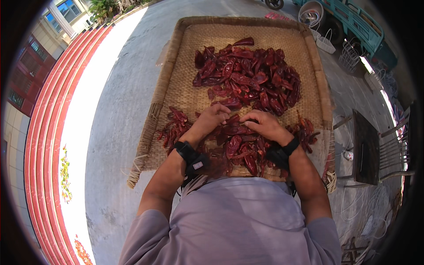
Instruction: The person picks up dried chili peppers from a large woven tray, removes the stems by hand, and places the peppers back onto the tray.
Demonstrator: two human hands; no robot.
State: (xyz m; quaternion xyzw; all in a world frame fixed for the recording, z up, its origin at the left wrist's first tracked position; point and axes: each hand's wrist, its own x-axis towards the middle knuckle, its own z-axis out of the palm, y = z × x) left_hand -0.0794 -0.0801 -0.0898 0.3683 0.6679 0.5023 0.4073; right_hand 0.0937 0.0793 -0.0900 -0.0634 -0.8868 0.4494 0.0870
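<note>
A wide woven tray (174, 70) with a raised rim lies before me. Across its middle and far part spreads a large heap of dried red chili peppers (254, 77). My left hand (212, 119) and my right hand (264, 125) come close together over the near part of the tray. Fingers of both are closed in a pinch around a dark red chili pepper (234, 119) between them; its ends are partly hidden by my fingertips. More peppers (234, 145) lie below my hands, against my body. Thin, shrivelled pieces (176, 126) are piled at the left rim, with others (304, 131) at the right.
Right of the tray stand a dark wooden chair (366, 148), a white basket (326, 44) and a wire basket (350, 57). A teal cart (353, 22) is parked at the far right. Red steps (48, 145) run along the left, beyond grey concrete (119, 101).
</note>
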